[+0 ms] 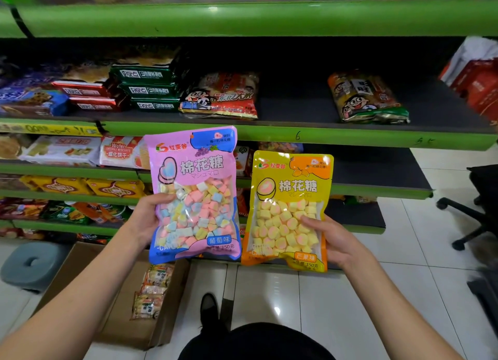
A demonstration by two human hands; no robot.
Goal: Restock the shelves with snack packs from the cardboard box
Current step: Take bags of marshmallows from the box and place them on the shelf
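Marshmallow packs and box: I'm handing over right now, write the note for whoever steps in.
Left hand grips the pink marshmallow pack; right hand grips the yellow marshmallow pack. Both packs are upright in front of the shelves, neither placed yet.
Cardboard box sits open on the floor at lower left with more snack packs inside.
The dark shelf above has a bare gap between two bags.
Left: shelve both packs, probably in that gap, then empty the box.

Green shelf (pixel 296 137) w/ snack packs (pixel 219 97); cardboard box (pixel 89 279) on tiled floor (pixel 310 300).
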